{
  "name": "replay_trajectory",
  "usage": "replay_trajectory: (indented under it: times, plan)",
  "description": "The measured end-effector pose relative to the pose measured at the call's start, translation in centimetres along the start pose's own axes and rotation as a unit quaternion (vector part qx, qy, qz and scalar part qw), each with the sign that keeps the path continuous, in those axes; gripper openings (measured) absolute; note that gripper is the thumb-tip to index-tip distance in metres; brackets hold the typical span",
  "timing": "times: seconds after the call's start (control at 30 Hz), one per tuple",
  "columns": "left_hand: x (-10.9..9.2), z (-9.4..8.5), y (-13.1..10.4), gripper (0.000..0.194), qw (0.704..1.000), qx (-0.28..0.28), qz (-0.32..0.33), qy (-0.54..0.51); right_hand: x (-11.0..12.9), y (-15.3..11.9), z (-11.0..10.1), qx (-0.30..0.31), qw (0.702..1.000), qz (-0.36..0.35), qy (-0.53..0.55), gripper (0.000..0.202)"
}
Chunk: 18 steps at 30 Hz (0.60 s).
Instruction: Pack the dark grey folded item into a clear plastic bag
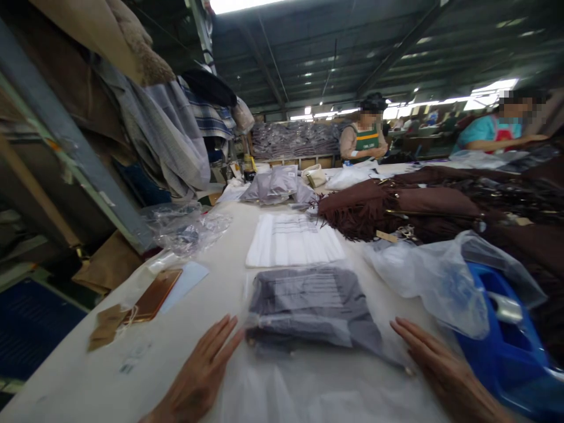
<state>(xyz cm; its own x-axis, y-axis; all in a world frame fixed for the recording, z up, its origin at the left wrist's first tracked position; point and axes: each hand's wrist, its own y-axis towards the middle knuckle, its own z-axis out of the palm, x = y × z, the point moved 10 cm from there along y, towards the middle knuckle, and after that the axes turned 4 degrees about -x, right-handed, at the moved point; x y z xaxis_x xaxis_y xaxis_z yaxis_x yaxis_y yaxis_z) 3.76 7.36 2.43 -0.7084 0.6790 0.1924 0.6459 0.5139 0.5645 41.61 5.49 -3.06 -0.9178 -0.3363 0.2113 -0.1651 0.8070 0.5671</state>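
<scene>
A dark grey folded bag or garment (308, 305) lies in a clear plastic bag (273, 382) in front of me; its exact kind is hard to tell. My left hand (198, 370) lies flat by the plastic's left edge, fingers stretched out and close together. On the opposite side, my right hand (440, 364) is open too, its fingertips near the right edge of the grey item. Neither hand grips anything. Just beyond the item sits a stack of white printed plastic bags (293, 241).
To the left lie a brown phone case (156, 294), a paper tag (106, 326) and crumpled plastic (189, 229). Brown fringed fabric items (427, 200) and a blue tape dispenser (497, 352) occupy the right. Packed grey bundles (277, 182) stand farther back. Two people work across the table.
</scene>
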Motion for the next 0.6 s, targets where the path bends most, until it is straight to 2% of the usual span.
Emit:
replay_trajectory:
  times: [0.1,0.2,0.3,0.4,0.5,0.57,0.6]
  plan:
    - [-1.3,-0.3,-1.8,0.053,0.997,0.039,0.053,-0.036,1.1,-0.4,0.4,0.07,0.997,-0.001,0.035,0.046]
    - [-3.2,0.1,-1.5,0.045,0.992,0.033,0.099,-0.069,3.4,0.2,0.1,0.099,0.992,-0.071,0.022,0.053]
    - [-4.0,0.8,-0.8,0.04,0.988,0.01,0.116,-0.099,5.9,0.4,-0.7,0.114,0.98,-0.16,0.005,0.058]
    - [-3.4,1.6,-1.0,0.042,0.985,0.006,0.099,-0.14,8.4,0.0,-1.6,0.152,0.963,-0.222,0.028,0.06]
    - [-2.4,1.9,-1.6,0.044,0.985,0.012,0.077,-0.153,10.6,0.0,-2.4,0.166,0.952,-0.253,0.049,0.056]
    - [-2.2,2.0,-2.0,0.044,0.986,0.04,0.082,-0.143,10.8,0.1,-2.7,0.154,0.958,-0.238,0.05,0.051]
    - [-2.2,2.0,-2.1,0.045,0.986,0.06,0.09,-0.131,10.4,0.1,-3.0,0.134,0.968,-0.208,0.05,0.05]
